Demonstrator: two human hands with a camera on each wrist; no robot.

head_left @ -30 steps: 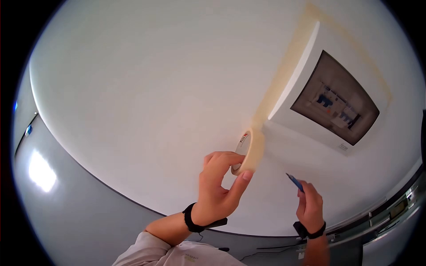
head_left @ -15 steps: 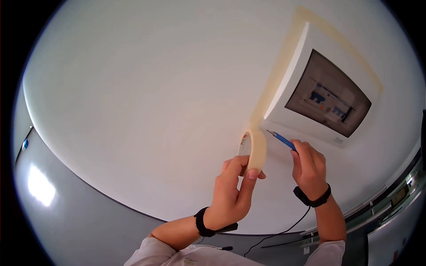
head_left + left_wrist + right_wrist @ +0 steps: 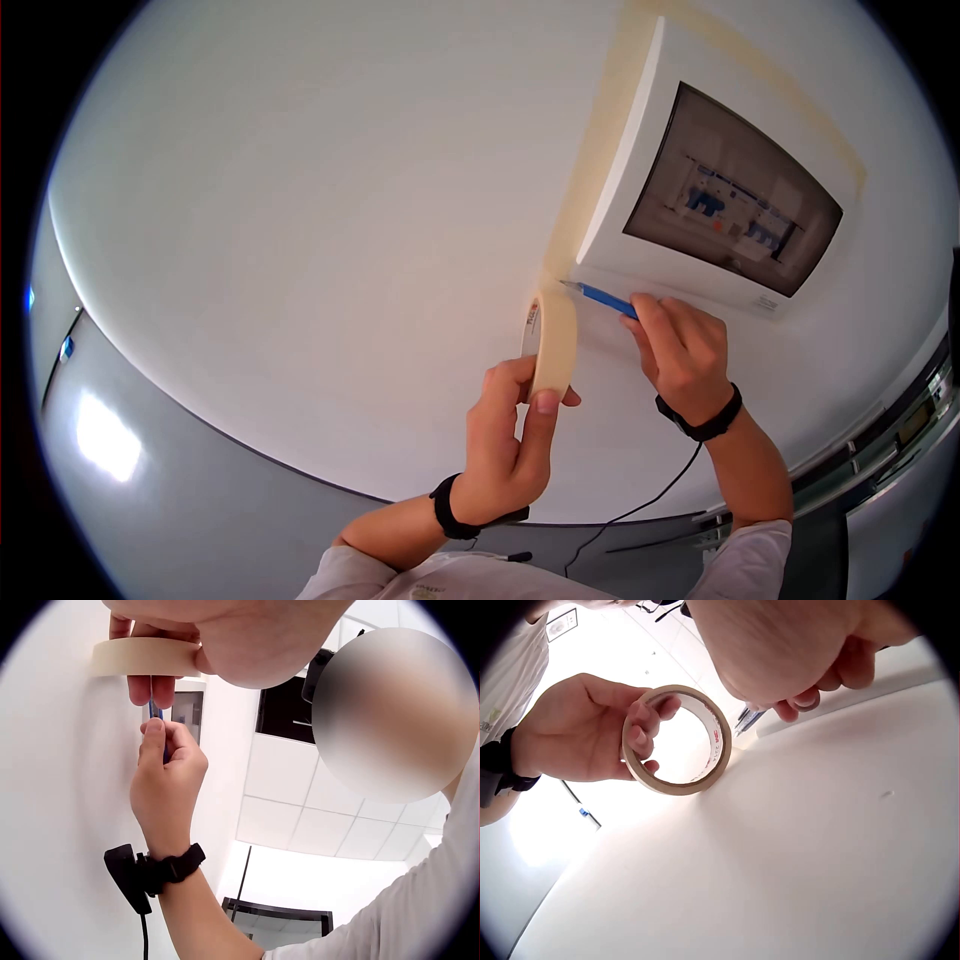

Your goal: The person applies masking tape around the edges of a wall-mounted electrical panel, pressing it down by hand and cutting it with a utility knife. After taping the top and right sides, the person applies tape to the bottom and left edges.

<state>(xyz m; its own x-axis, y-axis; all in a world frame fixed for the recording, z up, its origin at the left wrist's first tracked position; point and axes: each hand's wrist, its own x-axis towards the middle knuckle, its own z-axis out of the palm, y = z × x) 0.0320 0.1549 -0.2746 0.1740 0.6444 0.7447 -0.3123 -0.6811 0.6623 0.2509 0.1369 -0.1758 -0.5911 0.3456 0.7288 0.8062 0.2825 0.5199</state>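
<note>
My left hand (image 3: 508, 450) grips a roll of cream masking tape (image 3: 556, 345), fingers through its core and thumb on its outer face. From the top of the roll, a strip of tape (image 3: 590, 150) runs up the white wall along the left edge of a white electrical box (image 3: 612, 190). Pinched in my right hand (image 3: 685, 355) is a blue pen-like cutter (image 3: 605, 297), its tip at the tape just above the roll. In the right wrist view the roll (image 3: 721, 742) stands edge-on to the wall, with printing inside its core.
Behind the box's dark window (image 3: 735, 190) are switches. More tape (image 3: 780, 80) lines the box's upper edge. A black cable (image 3: 640, 510) hangs from the right wrist's strap. Ceiling panels (image 3: 277, 780) and a person's blurred head show in the left wrist view.
My right hand has moved up and left, bringing the blue cutter from away on the right to the tape above the roll. My left hand still holds the roll.
</note>
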